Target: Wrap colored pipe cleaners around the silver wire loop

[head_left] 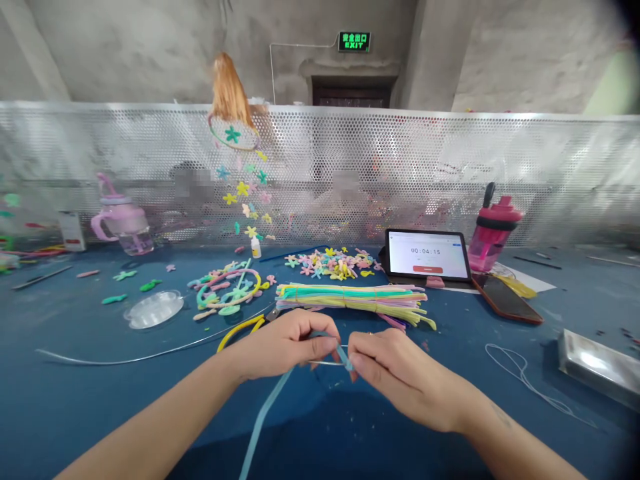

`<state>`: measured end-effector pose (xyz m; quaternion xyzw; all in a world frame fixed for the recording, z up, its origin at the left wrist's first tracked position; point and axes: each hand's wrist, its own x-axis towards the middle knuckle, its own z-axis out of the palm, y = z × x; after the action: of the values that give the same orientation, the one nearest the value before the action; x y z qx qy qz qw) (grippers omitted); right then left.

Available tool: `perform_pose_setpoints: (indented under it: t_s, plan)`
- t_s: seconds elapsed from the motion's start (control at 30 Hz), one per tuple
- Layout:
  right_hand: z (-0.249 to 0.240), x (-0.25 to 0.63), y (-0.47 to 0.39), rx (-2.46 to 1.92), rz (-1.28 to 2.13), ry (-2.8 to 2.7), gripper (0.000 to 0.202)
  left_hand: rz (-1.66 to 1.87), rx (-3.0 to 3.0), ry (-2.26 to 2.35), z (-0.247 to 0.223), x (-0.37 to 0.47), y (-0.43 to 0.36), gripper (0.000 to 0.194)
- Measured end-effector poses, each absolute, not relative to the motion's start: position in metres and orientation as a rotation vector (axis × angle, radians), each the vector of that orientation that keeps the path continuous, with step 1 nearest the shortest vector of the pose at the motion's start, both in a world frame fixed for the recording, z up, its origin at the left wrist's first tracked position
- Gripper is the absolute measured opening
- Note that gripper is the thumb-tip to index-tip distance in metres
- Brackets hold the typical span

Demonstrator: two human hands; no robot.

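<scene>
Left hand: my left hand [287, 343] is closed, pinching the light blue pipe cleaner [270, 407] near its upper end
Right hand: my right hand [395, 363] is closed, fingertips gripping the same pipe cleaner's tip
Pipe cleaner: held just above the blue table [100, 400], its free end trailing down toward me
Beyond hands: a bundle of pipe cleaners [350, 298] lies near
Further back: tablet [427, 255], pink bottle [493, 233]
</scene>
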<state>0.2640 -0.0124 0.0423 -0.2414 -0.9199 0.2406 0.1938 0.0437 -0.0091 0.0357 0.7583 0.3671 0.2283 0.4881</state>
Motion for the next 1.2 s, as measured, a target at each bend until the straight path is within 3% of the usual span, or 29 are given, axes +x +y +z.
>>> perform_pose_setpoints:
  t_s: [0.17, 0.33, 0.47, 1.2]
  plan:
    - [0.04, 0.261, -0.008, -0.705, 1.148, -2.499, 0.034, 0.478, 1.771, 0.896, 0.03, 0.043, -0.017, 0.035]
    - [0.037, 0.262, -0.004, -0.664, 1.426, -2.387, 0.021, 0.549, 1.706, 0.88, 0.027, 0.044, -0.016, 0.035]
    - [0.037, 0.261, -0.006, -0.661, 1.318, -2.438, 0.015, 0.536, 1.683, 0.884, 0.024, 0.043, -0.014, 0.034]
    - [0.039, 0.259, -0.008, -0.442, 0.956, -2.584, 0.022, 0.592, 1.538, 0.775, 0.021, 0.043, -0.014, 0.032]
